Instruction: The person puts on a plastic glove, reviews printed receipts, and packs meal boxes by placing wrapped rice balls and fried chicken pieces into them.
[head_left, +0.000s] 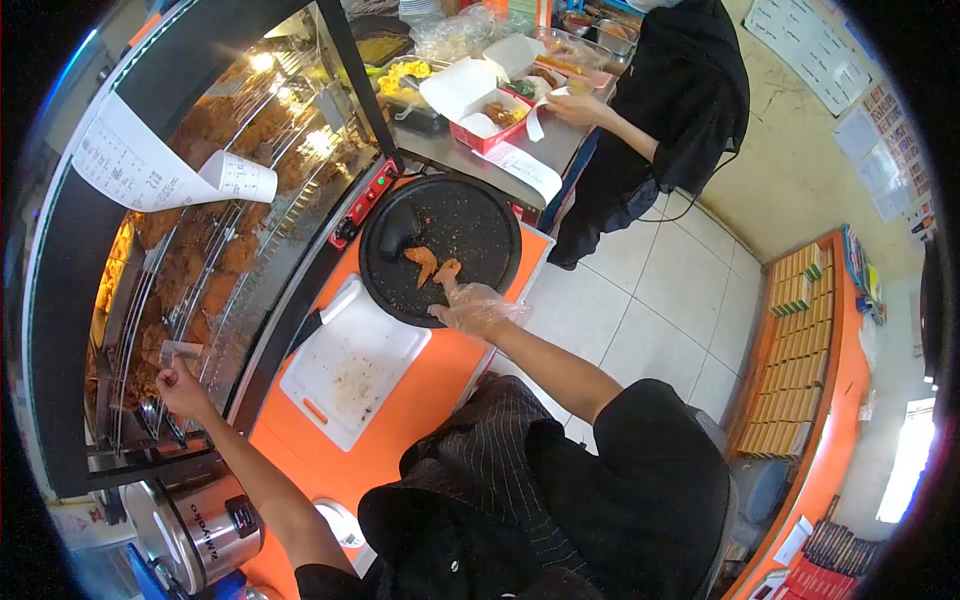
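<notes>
My right hand, in a clear plastic glove, reaches over the round black tray. Its fingertips are on a piece of fried chicken, with the thumb apart near the tray's rim. Another fried chicken piece lies just left of it among crumbs. A black tool, partly lost against the dark tray, rests at the left side. My bare left hand is at the glass of the food warmer, fingers closed on a small pale flat piece; I cannot make out whether it is a handle.
A white cutting board with crumbs and a white-handled knife lie on the orange counter. Printed paper strips hang on the warmer. A co-worker's hand is beside an open food box. A steel pot stands lower left.
</notes>
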